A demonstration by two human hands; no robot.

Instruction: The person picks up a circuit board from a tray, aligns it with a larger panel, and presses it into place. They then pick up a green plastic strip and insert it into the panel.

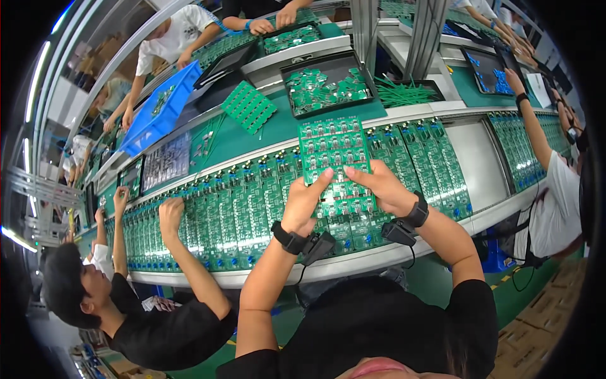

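Here both hands hold one green circuit board panel (334,165) up above the conveyor belt (480,165), which is lined with more green boards (252,211). The left hand (304,203) has its grip clamped on the panel's lower left edge, the right hand (380,187) on its lower right.

the circuit board panel (334,161) is green with a grid of small silver and black parts. the boards on the conveyor (252,215) are the same green, with blue pieces along their near edge. the tabletop (233,142) is darker green. far left, a crate (161,107) is bright blue. the far trays (328,85) are black, filled with green boards. wrist straps (416,215) are black.
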